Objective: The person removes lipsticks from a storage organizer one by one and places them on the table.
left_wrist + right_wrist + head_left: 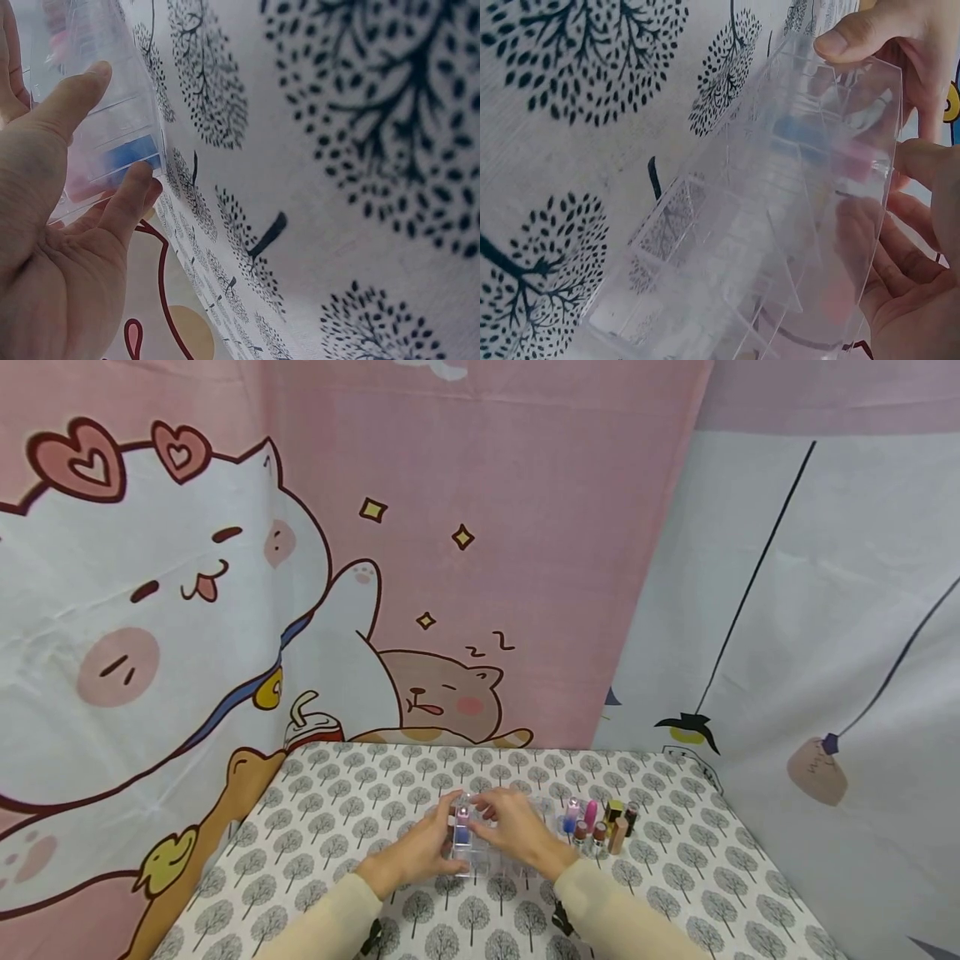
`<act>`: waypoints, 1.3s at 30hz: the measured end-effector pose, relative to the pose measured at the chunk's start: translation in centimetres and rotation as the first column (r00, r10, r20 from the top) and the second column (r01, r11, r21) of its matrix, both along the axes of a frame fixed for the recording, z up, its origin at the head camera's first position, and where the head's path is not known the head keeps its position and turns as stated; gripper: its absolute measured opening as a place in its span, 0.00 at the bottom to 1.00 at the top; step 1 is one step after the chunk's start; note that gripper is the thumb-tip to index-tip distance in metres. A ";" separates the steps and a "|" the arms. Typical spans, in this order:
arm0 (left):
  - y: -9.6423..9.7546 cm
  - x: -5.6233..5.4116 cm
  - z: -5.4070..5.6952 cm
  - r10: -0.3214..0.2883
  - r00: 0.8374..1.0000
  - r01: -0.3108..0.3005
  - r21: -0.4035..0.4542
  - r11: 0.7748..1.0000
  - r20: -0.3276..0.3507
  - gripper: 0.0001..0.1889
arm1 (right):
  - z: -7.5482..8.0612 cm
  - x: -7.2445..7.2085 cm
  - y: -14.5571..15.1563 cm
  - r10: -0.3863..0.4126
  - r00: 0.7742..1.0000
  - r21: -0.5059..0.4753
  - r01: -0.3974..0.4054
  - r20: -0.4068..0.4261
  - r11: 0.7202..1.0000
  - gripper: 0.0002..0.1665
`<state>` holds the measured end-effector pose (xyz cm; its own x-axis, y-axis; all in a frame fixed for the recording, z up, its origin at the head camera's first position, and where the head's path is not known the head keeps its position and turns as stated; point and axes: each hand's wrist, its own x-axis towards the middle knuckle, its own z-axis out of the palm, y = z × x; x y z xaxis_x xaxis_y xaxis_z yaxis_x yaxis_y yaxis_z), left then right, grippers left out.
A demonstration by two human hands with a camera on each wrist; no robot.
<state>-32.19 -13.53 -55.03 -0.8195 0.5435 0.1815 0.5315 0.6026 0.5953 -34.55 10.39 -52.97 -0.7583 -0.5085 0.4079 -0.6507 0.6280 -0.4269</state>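
Observation:
A clear plastic organizer (487, 860) with several compartments stands on the table between the hands. My left hand (416, 853) grips its left end, thumb (79, 96) on one side and fingers on another. Inside that end sits a lipstick-like tube (462, 827) with a blue part and a pink part, blurred through the plastic in the right wrist view. My right hand (517, 831) reaches over the organizer beside this tube, fingers loosely bent. Its thumb (922, 159) lies at the organizer's rim, and other fingers show behind the clear wall. Nothing is visible in its grasp.
Right of the organizer stand a blue-and-lilac tube (572, 817), a bright pink tube (591, 814), two dark red lipsticks with clear bases, a tan tube (618, 835), a black-and-gold one (613, 812) and a dark one (631, 818). A tree-patterned cloth (315, 852) covers the table.

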 end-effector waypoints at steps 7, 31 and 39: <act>-0.2 -0.1 0.0 -0.018 1.000 0.018 0.023 1.000 0.019 0.68 | -0.3 0.0 -0.9 -0.018 1.000 0.019 0.019 -0.023 1.000 0.21; -0.2 -0.2 -0.2 -0.017 1.000 0.017 0.024 1.000 0.016 0.68 | -0.9 0.0 -2.4 -0.094 0.995 -0.042 0.093 -0.021 0.995 0.13; -0.1 -0.3 -0.5 -0.016 1.000 0.015 0.024 1.000 0.022 0.68 | -1.3 0.0 -2.4 -0.119 0.993 -0.069 0.118 -0.004 0.991 0.13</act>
<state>-32.50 -13.60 -55.50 -0.8150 0.5519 0.1766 0.5273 0.5800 0.6209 -34.54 8.01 -54.23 -0.8082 -0.3861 0.4448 -0.5770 0.6705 -0.4664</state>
